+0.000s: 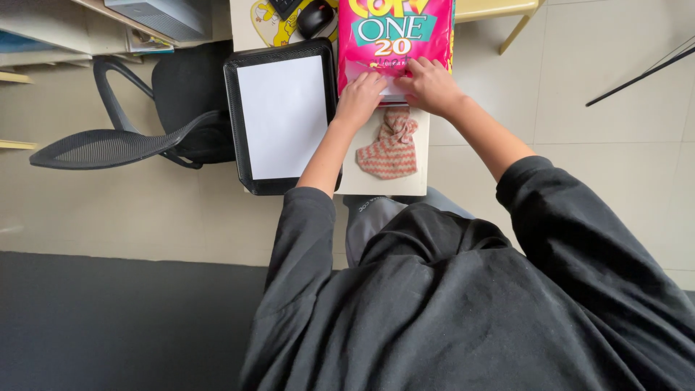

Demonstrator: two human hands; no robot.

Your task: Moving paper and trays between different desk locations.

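Both hands are working at the near, lower edge of a bright pink paper pack (394, 36) w/ yellow and teal printing, lying flat on the small pale table (416, 185) just ahead of the person. The left hand (360, 98) is pressing down w/ fingers curled onto the edge, and the right hand (431, 85) is sitting beside it, fingers bent and pinching at the same edge; the two hands are nearly touching. Whether either is actually gripping a flap or sheet is hard to tell, since the fingertips are hiding the spot. The pack is looking full and blocky, so prob. fairly heavy and stiff as a whole, while its wrapper is looking glossy and thin, so likely slippery and easy to tear. Best hold, judging from this, would be at the opened near edge for sheets, or under both long sides for lifting the whole thing. Just below the hands a bunched knit cloth (391, 148) in red and cream zigzag is lying on the table, soft and limp. To the left, a black tray (246, 130) is carrying a white sheet (282, 116), touching the table's side. Further left a black mesh office chair (137, 123) is standing on the tiled floor; a black mouse (316, 18) is resting beyond the tray.
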